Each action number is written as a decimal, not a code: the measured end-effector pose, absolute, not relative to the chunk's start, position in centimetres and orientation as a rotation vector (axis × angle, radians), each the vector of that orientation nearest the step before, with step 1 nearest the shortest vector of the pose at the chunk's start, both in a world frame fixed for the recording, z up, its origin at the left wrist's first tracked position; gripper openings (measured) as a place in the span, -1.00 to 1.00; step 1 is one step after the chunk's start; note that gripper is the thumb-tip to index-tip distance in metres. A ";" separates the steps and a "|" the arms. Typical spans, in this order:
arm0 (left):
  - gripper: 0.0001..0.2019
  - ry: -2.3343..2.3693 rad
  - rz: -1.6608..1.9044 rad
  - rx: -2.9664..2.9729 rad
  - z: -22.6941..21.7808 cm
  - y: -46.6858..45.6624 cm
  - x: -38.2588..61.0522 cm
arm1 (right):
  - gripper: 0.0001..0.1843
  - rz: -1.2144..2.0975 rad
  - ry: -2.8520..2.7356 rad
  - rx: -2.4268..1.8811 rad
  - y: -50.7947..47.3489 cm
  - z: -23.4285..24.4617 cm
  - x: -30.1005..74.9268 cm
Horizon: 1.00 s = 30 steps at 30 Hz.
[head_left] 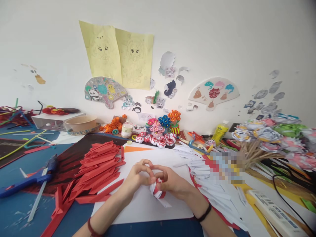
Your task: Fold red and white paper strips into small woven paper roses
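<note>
Between my two hands is a small red and white folded paper flower [158,190], held over a white sheet of paper [138,210]. A loose white strip end sticks out from it toward the lower right. My left hand [142,174] pinches its upper left side with thumb and fingertips. On the other side, my right hand [170,181] has its thumb and curled fingers closed on the flower. A pile of folded red paper strips [101,168] lies left of my hands, and white paper strips [202,168] spread to the right.
Finished red and white paper flowers [161,141] sit behind the sheet, near a glue jar [127,129]. A blue glue gun [46,171] lies at left. Paper flowers on sticks [269,135], a yellow bottle [220,131] and a power strip [276,212] are at right.
</note>
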<state>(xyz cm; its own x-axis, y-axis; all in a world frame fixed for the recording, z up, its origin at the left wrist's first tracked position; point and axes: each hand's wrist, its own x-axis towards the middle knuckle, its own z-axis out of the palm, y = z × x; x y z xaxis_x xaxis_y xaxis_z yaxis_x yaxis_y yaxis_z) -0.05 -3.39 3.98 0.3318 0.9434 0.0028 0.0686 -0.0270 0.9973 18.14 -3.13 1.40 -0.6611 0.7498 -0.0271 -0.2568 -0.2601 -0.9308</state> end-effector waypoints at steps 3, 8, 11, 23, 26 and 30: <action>-0.80 0.959 1.000 1.410 4.0 -3.3 -0.4 | -0.24 1.898 -1.328 -0.598 -3.5 2.1 18.0; -0.74 0.981 1.129 1.330 3.8 -3.3 -0.7 | -0.42 1.864 -1.294 -0.611 -3.9 3.2 18.1; -0.71 0.975 1.136 1.325 3.9 -3.2 -0.9 | -0.42 1.906 -1.292 -0.610 -3.8 3.1 18.2; -0.74 1.022 1.072 1.747 5.5 -4.3 -0.9 | -0.63 1.890 -1.310 -0.672 -3.2 2.3 18.5; -0.75 1.038 1.056 1.746 5.4 -4.3 -0.8 | -0.61 1.882 -1.327 -0.680 -3.1 2.1 18.5; -0.78 1.069 1.109 1.790 4.9 -3.9 -0.7 | -0.58 1.845 -1.329 -0.703 -3.1 2.1 18.3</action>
